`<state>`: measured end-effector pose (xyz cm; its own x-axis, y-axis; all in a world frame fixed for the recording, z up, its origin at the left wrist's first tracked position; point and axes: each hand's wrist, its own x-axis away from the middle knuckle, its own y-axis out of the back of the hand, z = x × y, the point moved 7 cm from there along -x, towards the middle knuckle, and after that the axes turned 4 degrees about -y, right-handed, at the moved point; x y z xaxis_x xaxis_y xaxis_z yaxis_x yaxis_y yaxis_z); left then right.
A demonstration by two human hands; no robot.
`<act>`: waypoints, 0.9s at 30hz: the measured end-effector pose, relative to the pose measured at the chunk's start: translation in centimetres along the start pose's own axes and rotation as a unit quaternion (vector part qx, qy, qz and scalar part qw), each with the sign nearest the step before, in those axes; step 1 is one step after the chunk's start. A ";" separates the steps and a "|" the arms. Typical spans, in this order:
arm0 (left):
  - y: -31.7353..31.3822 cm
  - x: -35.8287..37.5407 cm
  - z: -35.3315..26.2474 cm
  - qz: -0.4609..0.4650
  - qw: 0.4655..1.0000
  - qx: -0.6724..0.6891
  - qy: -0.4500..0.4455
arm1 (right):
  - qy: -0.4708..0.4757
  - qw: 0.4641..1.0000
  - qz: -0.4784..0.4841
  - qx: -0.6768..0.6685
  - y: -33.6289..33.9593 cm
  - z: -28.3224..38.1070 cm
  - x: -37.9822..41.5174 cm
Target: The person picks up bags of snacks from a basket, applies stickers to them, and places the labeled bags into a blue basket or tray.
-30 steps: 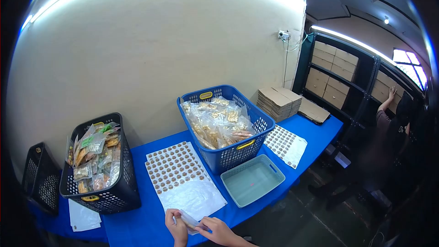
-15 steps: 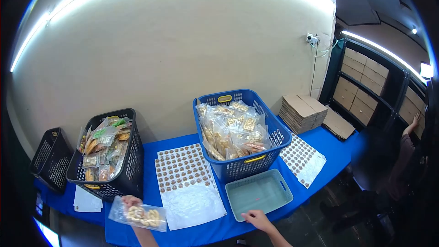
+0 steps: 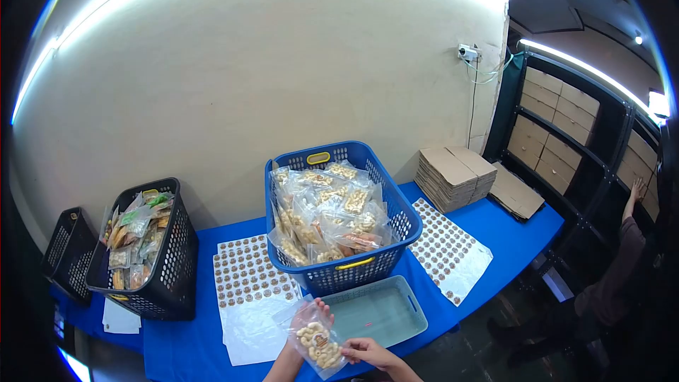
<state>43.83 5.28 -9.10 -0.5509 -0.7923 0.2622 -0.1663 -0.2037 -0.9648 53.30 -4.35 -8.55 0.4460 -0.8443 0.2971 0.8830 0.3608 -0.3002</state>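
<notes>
A clear bag of pale rings (image 3: 318, 344) with a round sticker on its front hangs between my two hands. My left hand (image 3: 320, 311) grips it along its upper right edge, partly behind the plastic. My right hand (image 3: 368, 351) has its fingers closed at the bag's lower right side, near the sticker. Just behind them lies a grey-green tray (image 3: 382, 311) with a small pink bit inside. Beyond the tray stands a blue basket (image 3: 339, 279) full of similar bags. Sticker sheets (image 3: 254, 276) lie left of my hands.
More sticker sheets (image 3: 453, 255) lie right of the blue basket, near stacked flat cardboard (image 3: 456, 177). A black basket of mixed packets (image 3: 180, 269) and another black basket (image 3: 71, 255) stand left. At far right, a person (image 3: 615, 276) reaches toward shelved boxes.
My left hand has carried the bag right, from near the black basket to the tray's front. My right hand has moved to the bag and taken hold. The sticker now shows on the bag. The view has shifted.
</notes>
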 end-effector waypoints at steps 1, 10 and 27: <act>-1.3 0.4 0.3 0.004 0.997 -0.075 -0.033 | 0.024 0.999 -0.034 -0.029 1.6 0.4 0.4; 0.1 2.4 3.3 0.022 0.825 -0.556 -0.099 | 0.111 0.984 -0.128 -0.050 8.2 2.8 2.2; -6.4 4.1 5.2 0.060 0.646 -0.732 -0.210 | 0.159 0.979 -0.125 -0.017 8.1 5.7 3.6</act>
<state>46.88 0.38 -1.91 -0.4123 -0.9006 -0.1373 -0.9070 0.3916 0.1549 62.91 -2.20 -4.72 0.1441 -0.9871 0.0691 0.9506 0.1187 -0.2867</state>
